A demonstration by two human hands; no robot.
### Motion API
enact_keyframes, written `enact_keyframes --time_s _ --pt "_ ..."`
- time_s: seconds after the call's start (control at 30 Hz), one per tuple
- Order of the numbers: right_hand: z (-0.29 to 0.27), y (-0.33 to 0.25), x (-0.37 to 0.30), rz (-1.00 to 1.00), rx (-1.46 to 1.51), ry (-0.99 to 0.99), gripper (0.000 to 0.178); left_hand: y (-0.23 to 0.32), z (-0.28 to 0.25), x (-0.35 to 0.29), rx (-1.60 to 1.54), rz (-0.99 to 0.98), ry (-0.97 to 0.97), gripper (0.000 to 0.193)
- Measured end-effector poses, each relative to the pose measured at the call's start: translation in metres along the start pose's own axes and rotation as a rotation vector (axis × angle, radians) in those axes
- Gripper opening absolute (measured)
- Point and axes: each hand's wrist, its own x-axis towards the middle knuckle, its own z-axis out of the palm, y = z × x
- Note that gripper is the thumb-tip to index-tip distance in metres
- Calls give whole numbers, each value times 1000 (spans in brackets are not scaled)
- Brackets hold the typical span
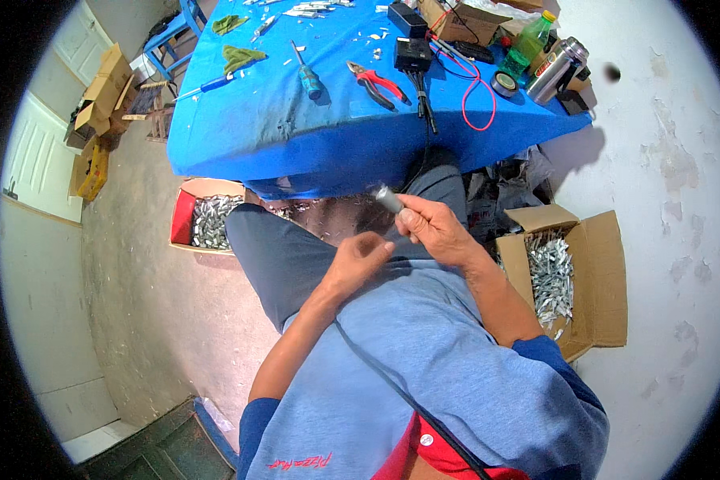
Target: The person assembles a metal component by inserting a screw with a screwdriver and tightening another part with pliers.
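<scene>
A short grey metal cylinder (389,200) sticks out of my right hand (438,230), whose thumb and fingers are closed around its lower end. Whitish wisps show at its far tip, too fine to make out. Just left of it and lower, my left hand (355,262) has its thumb and fingertips drawn together in a pinch. Whatever may be between those fingers is too small to tell. The two hands are apart, held above my lap near the front of the blue-covered table (248,128).
Pliers (376,84), a screwdriver (307,76), green cloths (240,58), black boxes with cables (412,54), a green bottle (528,46) and a steel flask (558,70) stand or lie on the table. Boxes of small metal parts stand left (181,212) and right (602,280).
</scene>
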Motion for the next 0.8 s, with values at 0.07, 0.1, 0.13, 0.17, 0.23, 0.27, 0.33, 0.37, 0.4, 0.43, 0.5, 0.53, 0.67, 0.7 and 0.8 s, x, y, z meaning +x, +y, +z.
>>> enact_keyframes --time_s 0.07,0.1,0.13,0.17,0.23,0.27,0.33,0.37,0.4,0.43,0.5,0.53,0.67,0.7,0.8 --pt "-7 -8 -6 54 2 -72 32 2 -2 -1 -74 -58 52 38" --pt "-9 -9 -10 82 6 -111 33 1 -4 -2 -99 -55 40 38" --pt "-10 -7 -12 90 13 -144 35 0 -6 -1 -125 -52 28 39" --pt "-11 -2 -14 104 46 -182 35 -1 -8 -1 -151 -48 17 39" --pt "-12 9 -17 135 112 -261 35 -5 -8 0 -143 8 16 40" --pt "-11 12 -18 152 132 -266 35 -6 -8 1 -143 30 25 40" --pt "-11 17 -18 186 168 -278 35 -6 -9 1 -138 87 27 42" --pt "-10 20 -19 192 180 -280 35 -8 -10 1 -158 97 35 42" --pt "-10 22 -20 197 189 -279 36 -9 -11 2 -178 110 39 42" --pt "-10 25 -20 201 198 -278 36 -8 -12 3 -198 124 44 42" --pt "-8 33 -21 233 218 -314 37 -6 -17 -1 -208 98 43 44" --pt "-7 34 -21 248 228 -335 37 -9 -18 0 -244 106 43 45" --pt "0 32 -22 261 296 -334 36 -6 -13 1 -271 78 63 46" --pt "0 32 -21 265 302 -335 36 -6 -14 0 -271 93 47 44" --pt "3 36 -21 261 310 -335 36 -9 -17 0 -316 128 10 38"
